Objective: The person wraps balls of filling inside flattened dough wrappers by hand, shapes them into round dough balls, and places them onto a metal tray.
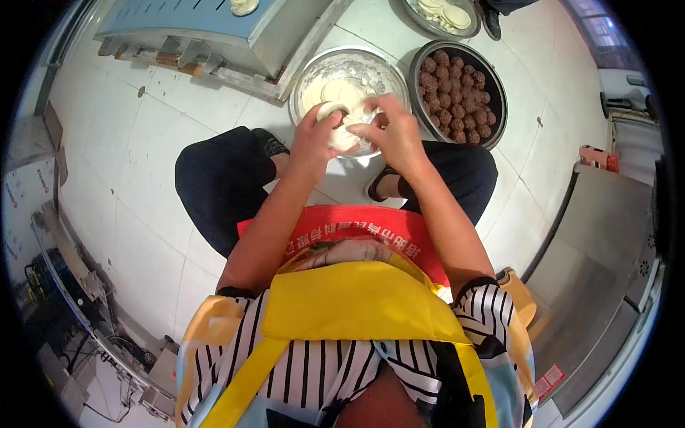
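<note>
My left hand (314, 143) is closed round a piece of pale dough (342, 138), its fingers and thumb curled at the dough's edge. On the dough's right side is my right hand (394, 135), thumb and fingers bent in a pinch at its rim. Both hands are above a metal bowl (299, 89) that holds flat round dough pieces (338, 90) and has white flour on its inner wall. To the right of the bowl a dark round tray (500, 98) holds several brown balls (457, 96). What lies inside the dough is partly hidden by my fingers.
A metal bowl (467, 30) with more dough rounds stands at the top, beside another person's shoe (491, 21). At the upper left is a blue-topped metal unit (178, 21) with dough on it. Metal cabinets (596, 235) line the right. My knees flank the bowl.
</note>
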